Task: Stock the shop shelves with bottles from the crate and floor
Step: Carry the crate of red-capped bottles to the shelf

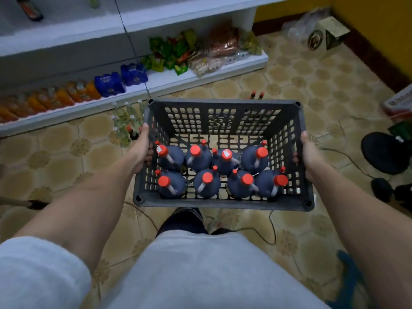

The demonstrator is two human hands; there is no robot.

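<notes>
A dark grey slotted crate [223, 103] is held in the air in front of me. Several dark bottles with red caps [207, 177] stand upright in its near half; the far half is bare. My left hand [141, 148] grips the crate's left wall, fingers curled through the slots. On the right wall my right hand [308, 157] grips the same way. Clear glass bottles [124, 118] and a small dark bottle stand on the floor by the crate's left far corner. Two small red-capped bottles [256, 95] stand on the floor beyond the crate.
White shop shelves [200, 74] run along the left and back, the lowest holding orange packs, blue packs [121, 80] and snack bags. A cardboard box [327, 36] sits by the yellow wall. Dark objects [383, 155] and cables lie on the tiled floor at right.
</notes>
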